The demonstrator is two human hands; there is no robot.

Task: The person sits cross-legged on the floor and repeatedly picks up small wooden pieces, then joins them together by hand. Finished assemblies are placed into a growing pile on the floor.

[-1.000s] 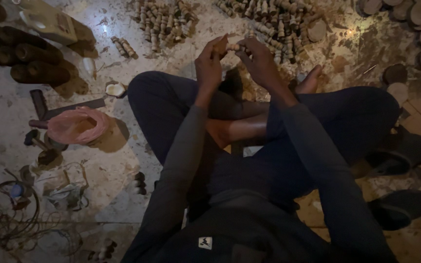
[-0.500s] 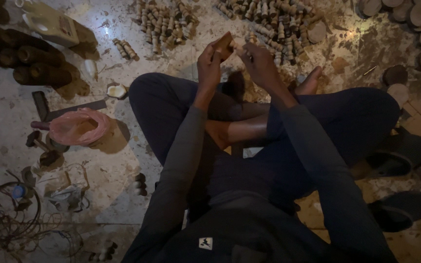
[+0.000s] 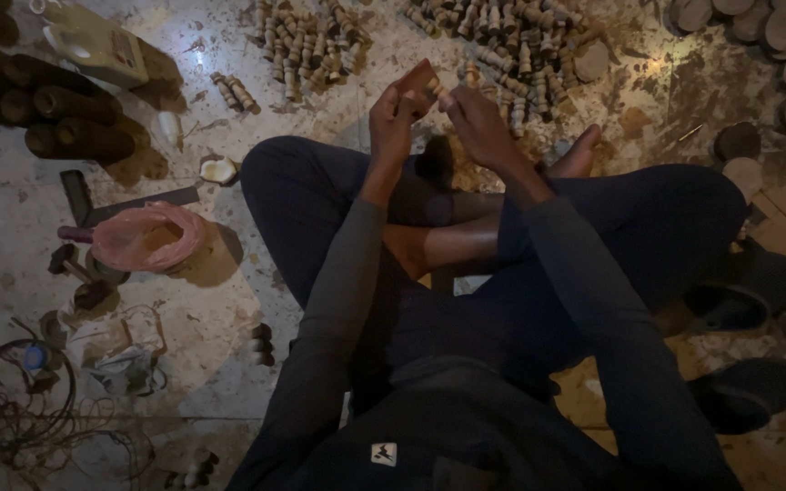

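I sit cross-legged on a dusty floor with both hands raised in front of me. My left hand point(image 3: 395, 118) pinches a small light wooden piece point(image 3: 428, 86) at its fingertips. My right hand point(image 3: 478, 127) meets it from the right, fingertips touching the same piece. Just beyond my hands lie two heaps of small turned wooden pieces, one heap point(image 3: 307, 41) to the left and a larger heap point(image 3: 511, 41) to the right. The shape of the held piece is too small and dim to make out.
A pink plastic bag point(image 3: 146, 236) lies at left beside dark tools. Dark wooden cylinders point(image 3: 65, 127) and a pale box point(image 3: 93, 45) sit at far left. Round wooden discs point(image 3: 775, 36) fill the top right. Tangled wire point(image 3: 11, 409) lies bottom left, dark sandals point(image 3: 748, 300) at right.
Both hands stay together on the small piece; the fingers have shifted slightly around it and the hands have lifted a little.
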